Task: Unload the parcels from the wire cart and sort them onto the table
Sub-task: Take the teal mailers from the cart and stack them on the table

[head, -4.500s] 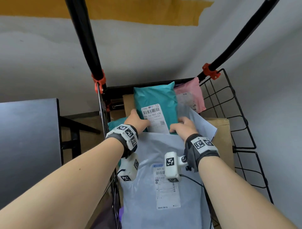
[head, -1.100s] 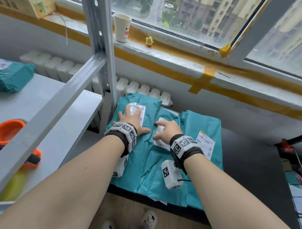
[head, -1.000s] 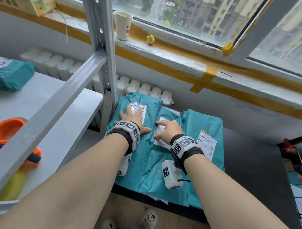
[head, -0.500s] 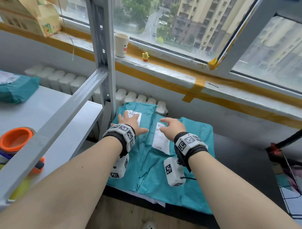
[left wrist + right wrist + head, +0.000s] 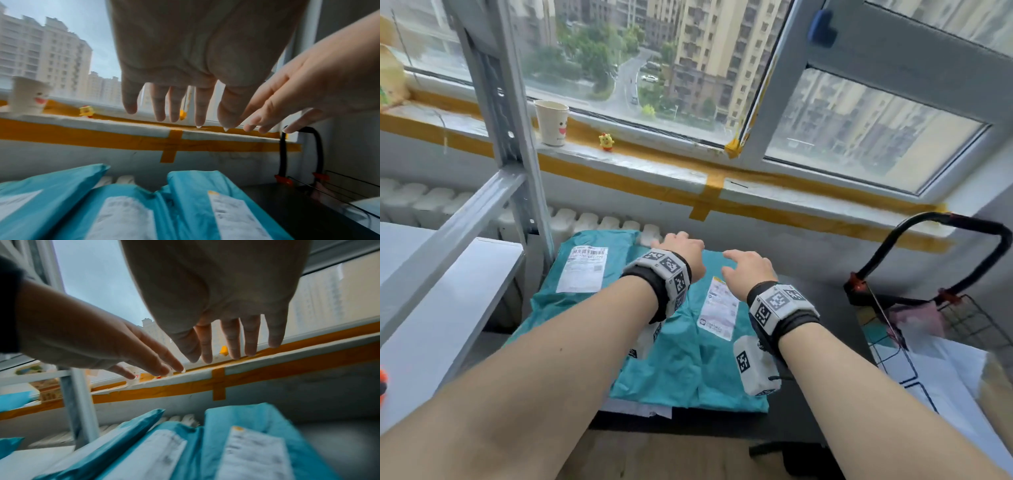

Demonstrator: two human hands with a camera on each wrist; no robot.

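I see my left hand (image 5: 681,253) and right hand (image 5: 748,270) side by side above the teal parcels (image 5: 688,359), palms down, fingers straight and loosely spread, holding nothing and clear of the bags in both wrist views. The parcels are soft, crinkled plastic mailers with white printed labels, lying overlapped at the left end of the dark table (image 5: 822,394), their far ends near its back edge; a thin white sheet (image 5: 640,407) peeks out under their near edge. A grey metal shelf post (image 5: 517,154) stands just beside the table's left edge, tight against the leftmost mailer, with a pale flat shelf board (image 5: 448,298) beyond it. Off the table's right end sits the wire cart (image 5: 962,318), black tubular handle and thin black mesh, with a pink bag (image 5: 917,318) and a white bag (image 5: 945,370) inside. Behind, a white ribbed radiator (image 5: 592,222) runs under a sill banded with orange tape, where a paper cup (image 5: 551,121) and a small yellow figurine (image 5: 606,141) stand.
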